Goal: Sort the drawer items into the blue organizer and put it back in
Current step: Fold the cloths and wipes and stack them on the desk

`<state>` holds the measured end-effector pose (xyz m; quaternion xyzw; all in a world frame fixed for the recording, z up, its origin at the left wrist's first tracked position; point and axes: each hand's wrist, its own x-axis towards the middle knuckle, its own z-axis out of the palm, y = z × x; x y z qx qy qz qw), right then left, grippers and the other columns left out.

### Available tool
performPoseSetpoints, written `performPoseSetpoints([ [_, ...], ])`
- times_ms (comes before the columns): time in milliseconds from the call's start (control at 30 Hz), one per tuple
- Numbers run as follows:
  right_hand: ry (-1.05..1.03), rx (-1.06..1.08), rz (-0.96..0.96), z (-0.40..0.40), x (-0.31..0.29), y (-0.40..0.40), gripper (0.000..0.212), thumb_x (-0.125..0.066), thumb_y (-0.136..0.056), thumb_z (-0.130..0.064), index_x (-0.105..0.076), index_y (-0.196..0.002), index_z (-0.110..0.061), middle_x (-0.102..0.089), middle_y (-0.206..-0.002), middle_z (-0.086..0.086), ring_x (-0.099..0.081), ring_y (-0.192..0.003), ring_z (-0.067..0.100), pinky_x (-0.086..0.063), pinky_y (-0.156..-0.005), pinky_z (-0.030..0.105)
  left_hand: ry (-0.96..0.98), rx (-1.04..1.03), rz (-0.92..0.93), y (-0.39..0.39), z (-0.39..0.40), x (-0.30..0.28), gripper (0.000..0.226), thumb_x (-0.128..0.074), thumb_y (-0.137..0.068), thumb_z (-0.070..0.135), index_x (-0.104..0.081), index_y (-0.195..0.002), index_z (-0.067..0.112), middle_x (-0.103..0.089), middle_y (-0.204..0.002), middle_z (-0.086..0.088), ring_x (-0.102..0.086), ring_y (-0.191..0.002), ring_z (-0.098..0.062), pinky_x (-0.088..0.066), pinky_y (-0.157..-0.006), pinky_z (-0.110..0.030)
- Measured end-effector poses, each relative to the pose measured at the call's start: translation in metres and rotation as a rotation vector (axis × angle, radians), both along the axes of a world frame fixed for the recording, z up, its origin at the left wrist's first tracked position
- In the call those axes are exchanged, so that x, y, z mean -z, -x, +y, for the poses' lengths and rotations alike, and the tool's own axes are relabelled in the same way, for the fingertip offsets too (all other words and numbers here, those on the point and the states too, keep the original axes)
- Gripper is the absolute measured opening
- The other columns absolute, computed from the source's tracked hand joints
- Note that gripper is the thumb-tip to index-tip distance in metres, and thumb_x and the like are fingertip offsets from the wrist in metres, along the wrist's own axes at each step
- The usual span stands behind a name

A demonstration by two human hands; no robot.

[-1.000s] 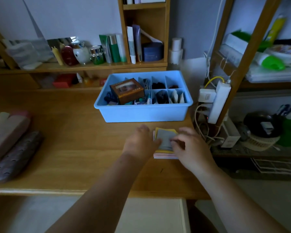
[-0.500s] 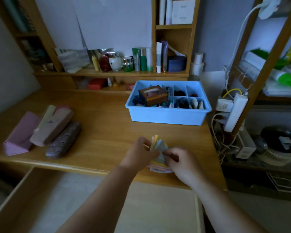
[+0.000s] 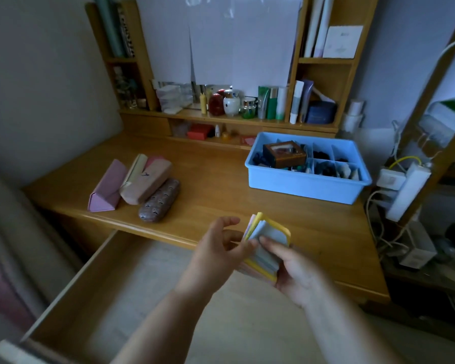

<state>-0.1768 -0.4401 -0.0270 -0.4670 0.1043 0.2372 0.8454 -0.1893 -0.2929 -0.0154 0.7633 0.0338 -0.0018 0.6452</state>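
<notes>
Bare desk top (image 3: 216,179) left of the blue organizer (image 3: 304,186), out to three cases (image 3: 139,183) lying together well apart from it. Right of the organizer, hemmed by a white power strip (image 3: 407,191) and cables just beside its wall; behind it, by the shelf ledge. In front of the organizer, past the desk edge, open drawer (image 3: 111,292) with open bottom.

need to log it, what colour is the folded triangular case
Pink-mauve, plain, seen in the head view.

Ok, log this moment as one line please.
phase: sorting | right hand: holds paper stack | left hand: thumb on stack | blue organizer: on desk | drawer: open
</notes>
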Motion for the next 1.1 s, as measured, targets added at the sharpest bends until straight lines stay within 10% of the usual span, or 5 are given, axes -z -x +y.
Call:
performPoseSetpoints([
  [400,-0.354,0.133,-0.022,-0.004,-0.002,0.067,0.028,-0.062,-0.080,-0.034,-0.078,-0.087,-0.012,-0.072,-0.086,0.010,-0.070,-0.074,0.018,-0.057,-0.065,0.029,0.474,-0.007,-0.092,0.093,-0.024,-0.001,0.028,-0.069,-0.075,0.023,-0.073,-0.094,0.003,-0.072,-0.095,-0.022,-0.067,-0.090,-0.028,-0.051,-0.090,-0.043],
  [700,-0.411,0.095,0.018,-0.005,-0.005,0.084,0.041,-0.064,-0.077,-0.031,-0.072,-0.100,0.002,-0.065,-0.110,0.025,-0.063,-0.100,0.034,-0.042,-0.099,0.045,0.432,-0.324,-0.114,0.107,-0.033,-0.015,0.028,-0.060,-0.090,0.010,-0.070,-0.064,0.012,-0.061,-0.055,-0.005,-0.054,-0.049,-0.010,-0.047,-0.047,-0.020],
  [900,-0.371,0.136,-0.072,-0.002,-0.007,0.084,0.034,-0.063,-0.079,-0.030,-0.074,-0.094,-0.001,-0.068,-0.092,0.019,-0.069,-0.081,0.023,-0.057,-0.069,0.031,0.344,-0.287,-0.170,0.109,-0.039,-0.017,0.026,-0.061,-0.088,0.009,-0.075,-0.071,0.021,-0.068,-0.061,-0.002,-0.059,-0.056,-0.006,-0.048,-0.051,-0.018],
  [1100,-0.305,0.175,-0.167,0.003,-0.007,0.085,0.030,-0.059,-0.082,-0.028,-0.075,-0.094,-0.006,-0.070,-0.095,0.019,-0.070,-0.087,0.025,-0.057,-0.069,0.034,0.364,-0.285,-0.203,0.113,-0.043,-0.019,0.012,-0.068,-0.074,0.033,-0.076,-0.078,0.025,-0.072,-0.069,-0.004,-0.063,-0.060,-0.007,-0.051,-0.057,-0.018],
])
